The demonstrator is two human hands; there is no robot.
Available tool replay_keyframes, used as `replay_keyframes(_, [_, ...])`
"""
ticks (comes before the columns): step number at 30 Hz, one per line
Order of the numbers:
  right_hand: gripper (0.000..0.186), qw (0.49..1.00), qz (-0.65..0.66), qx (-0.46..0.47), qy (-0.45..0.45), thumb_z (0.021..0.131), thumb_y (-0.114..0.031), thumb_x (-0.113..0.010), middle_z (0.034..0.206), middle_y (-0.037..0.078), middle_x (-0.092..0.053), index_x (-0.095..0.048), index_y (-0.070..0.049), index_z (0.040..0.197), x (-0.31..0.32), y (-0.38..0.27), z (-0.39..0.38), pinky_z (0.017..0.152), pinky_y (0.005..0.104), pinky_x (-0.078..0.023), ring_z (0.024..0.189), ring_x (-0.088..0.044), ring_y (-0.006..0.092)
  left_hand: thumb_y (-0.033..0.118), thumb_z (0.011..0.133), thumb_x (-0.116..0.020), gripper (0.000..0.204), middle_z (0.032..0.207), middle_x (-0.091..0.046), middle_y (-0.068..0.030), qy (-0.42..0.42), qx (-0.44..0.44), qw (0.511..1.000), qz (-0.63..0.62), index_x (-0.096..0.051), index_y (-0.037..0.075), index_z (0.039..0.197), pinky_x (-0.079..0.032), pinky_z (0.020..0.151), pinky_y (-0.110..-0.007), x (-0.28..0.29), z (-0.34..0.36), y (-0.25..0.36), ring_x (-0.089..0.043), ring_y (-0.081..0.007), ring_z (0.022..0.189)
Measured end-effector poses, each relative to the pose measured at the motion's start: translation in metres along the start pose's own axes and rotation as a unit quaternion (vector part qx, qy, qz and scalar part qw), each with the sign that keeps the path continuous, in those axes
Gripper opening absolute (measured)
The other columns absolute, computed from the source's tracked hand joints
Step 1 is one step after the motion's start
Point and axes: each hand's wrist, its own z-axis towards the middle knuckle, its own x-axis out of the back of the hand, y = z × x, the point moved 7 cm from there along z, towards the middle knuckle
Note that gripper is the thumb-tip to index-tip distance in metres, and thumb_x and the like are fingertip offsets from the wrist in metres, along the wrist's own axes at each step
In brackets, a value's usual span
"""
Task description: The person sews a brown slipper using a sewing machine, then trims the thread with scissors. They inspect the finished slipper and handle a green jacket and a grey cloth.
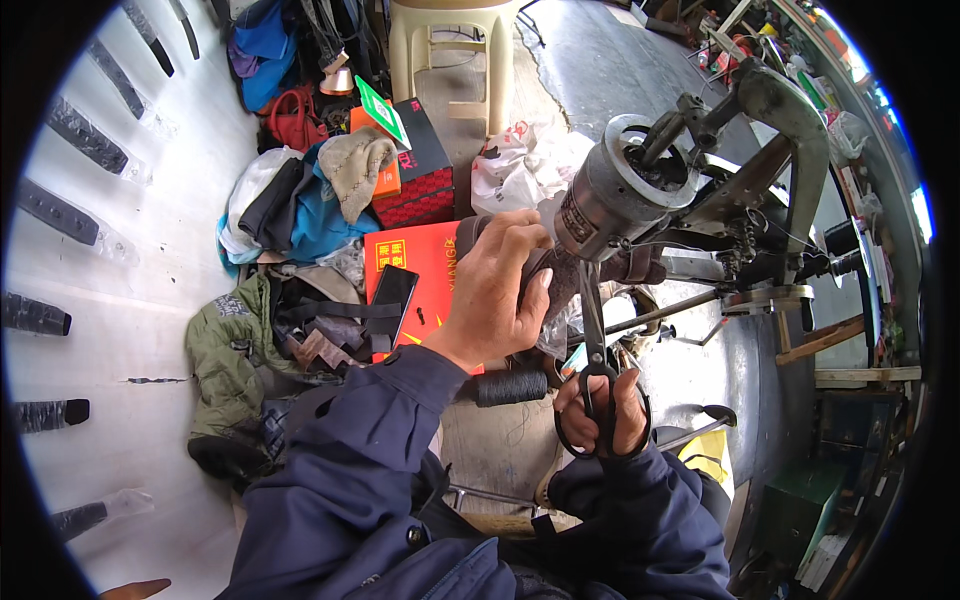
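My left hand [490, 295] is closed on a dark brown leather shoe [566, 282], which is mostly hidden by the fingers and the machine. Right over the shoe stands the round metal head of a shoe-sewing machine [612, 200]. Below it, my right hand [610, 410] has its fingers through the black handles of a pair of scissors [596, 350]. The blades point up, and their tips reach the shoe just under the machine head. Whether they cut anything cannot be made out. A spool of black thread [511, 387] lies between my forearms.
Left of my hands lie a red box [415, 255], a dark phone [394, 305], a green jacket [235, 340] and piled cloths. A cream plastic stool [455, 30] and white plastic bags [530, 165] stand ahead. Cluttered shelves line the right. At lower left, part of a hand [137, 590] shows.
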Motion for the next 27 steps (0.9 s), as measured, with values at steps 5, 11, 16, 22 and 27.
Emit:
replay_keyframes(5, [0.096,0.995,0.046,-0.034,-0.078,0.096,-0.082,-0.026,0.057,-0.002,-0.04,-0.064,0.005,0.11,-0.012,0.004,-0.002,0.046,0.0241,-0.035,0.046,-0.039,0.0093,0.006,0.075,-0.075,0.064,0.137,-0.048,-0.0251,-0.042,-0.007,0.998,0.039,-0.047,0.004,0.133,-0.051,0.098,-0.048,0.0,-0.001,0.003,-0.055,-0.0473,0.121])
replay_keyframes(11, [0.095,0.995,0.06,-0.03,-0.071,0.098,-0.08,-0.023,0.055,-0.002,-0.039,-0.065,0.005,0.108,-0.013,0.002,0.001,0.046,0.0242,-0.035,0.044,-0.039,0.0096,0.007,0.07,-0.079,0.089,0.148,-0.04,-0.0253,-0.067,0.041,0.995,0.062,-0.034,0.006,0.147,-0.049,0.106,-0.047,-0.002,-0.002,0.003,-0.049,-0.0479,0.132])
replay_keyframes(16, [0.096,0.999,0.028,-0.034,-0.019,0.1,-0.078,-0.018,0.056,-0.003,-0.04,-0.066,0.005,0.109,0.001,0.007,0.004,0.046,0.0238,-0.034,0.044,-0.039,0.0097,0.012,0.066,-0.086,0.106,0.152,-0.039,-0.0241,-0.058,0.15,0.984,0.081,-0.028,0.01,0.155,-0.045,0.111,-0.046,-0.004,-0.005,-0.003,-0.044,-0.0447,0.139])
replay_keyframes(22, [0.095,0.999,0.003,-0.03,-0.028,0.1,-0.077,-0.022,0.056,-0.003,-0.041,-0.064,0.007,0.11,0.006,0.01,-0.002,0.046,0.0247,-0.034,0.044,-0.039,0.01,0.023,0.069,-0.088,0.097,0.141,-0.053,-0.0209,-0.078,0.29,0.953,0.048,-0.038,0.009,0.151,-0.047,0.107,-0.043,0.002,-0.014,-0.016,-0.055,-0.0384,0.131])
replay_keyframes(27, [0.09,0.998,-0.017,-0.021,-0.056,0.102,-0.073,-0.03,0.056,-0.002,-0.042,-0.063,0.009,0.11,0.003,0.005,-0.011,0.046,0.0258,-0.035,0.044,-0.041,0.0105,0.025,0.071,-0.087,0.091,0.138,-0.057,-0.0202,-0.064,0.274,0.953,0.116,-0.042,0.008,0.148,-0.048,0.106,-0.043,0.026,-0.017,-0.007,-0.059,-0.0377,0.125])
